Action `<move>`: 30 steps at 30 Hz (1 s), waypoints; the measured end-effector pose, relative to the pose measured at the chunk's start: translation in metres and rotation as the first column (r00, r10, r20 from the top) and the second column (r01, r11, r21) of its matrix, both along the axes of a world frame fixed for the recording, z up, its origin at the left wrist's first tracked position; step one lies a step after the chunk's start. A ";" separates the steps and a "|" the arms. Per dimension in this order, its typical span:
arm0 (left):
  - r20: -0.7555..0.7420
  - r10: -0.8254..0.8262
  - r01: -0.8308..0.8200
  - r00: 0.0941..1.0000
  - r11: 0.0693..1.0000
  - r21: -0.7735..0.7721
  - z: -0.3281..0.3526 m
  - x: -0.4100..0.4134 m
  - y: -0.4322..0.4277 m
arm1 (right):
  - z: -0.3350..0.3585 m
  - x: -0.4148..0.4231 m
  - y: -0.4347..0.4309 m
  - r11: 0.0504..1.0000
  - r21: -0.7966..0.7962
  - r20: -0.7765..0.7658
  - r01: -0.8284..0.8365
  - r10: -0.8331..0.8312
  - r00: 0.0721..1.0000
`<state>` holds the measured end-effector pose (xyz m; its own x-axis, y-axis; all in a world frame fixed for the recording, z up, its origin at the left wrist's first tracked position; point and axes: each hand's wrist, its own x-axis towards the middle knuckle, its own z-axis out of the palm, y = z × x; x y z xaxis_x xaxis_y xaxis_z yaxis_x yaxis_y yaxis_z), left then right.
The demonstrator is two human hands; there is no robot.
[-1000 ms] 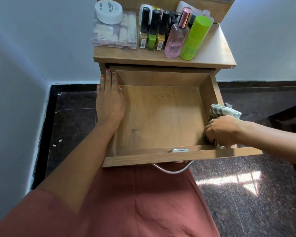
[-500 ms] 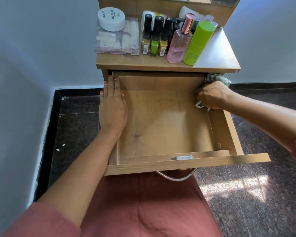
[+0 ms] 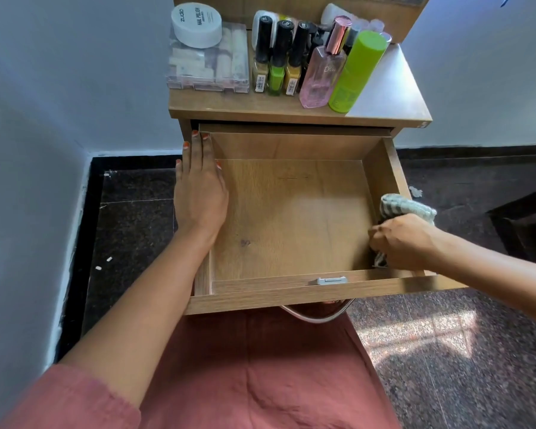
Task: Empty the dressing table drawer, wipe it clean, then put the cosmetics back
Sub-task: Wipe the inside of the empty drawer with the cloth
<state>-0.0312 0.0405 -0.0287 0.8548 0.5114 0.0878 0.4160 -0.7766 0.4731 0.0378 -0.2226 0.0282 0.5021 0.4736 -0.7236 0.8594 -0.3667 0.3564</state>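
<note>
Open wooden drawer (image 3: 291,218), left hand (image 3: 200,193) flat on its left wall, right hand (image 3: 399,241) gripping striped cloth (image 3: 406,207) at right wall

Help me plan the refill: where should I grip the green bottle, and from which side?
Wrap the grip round the green bottle at mid-body, from the right. It is a plain upright cylinder at the row's right end; the pink bottle crowds its left, while the tabletop on its right is bare.

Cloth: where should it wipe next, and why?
Probably slide the cloth leftward over the drawer floor: the right hand grips it at the right wall's front corner, the left hand rests on the left wall, and a dark spot shows.
</note>
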 end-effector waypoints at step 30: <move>-0.012 0.004 -0.004 1.000 1.000 0.012 0.002 0.000 0.000 | -0.009 0.031 0.016 0.990 0.128 0.169 -0.054 0.032 0.985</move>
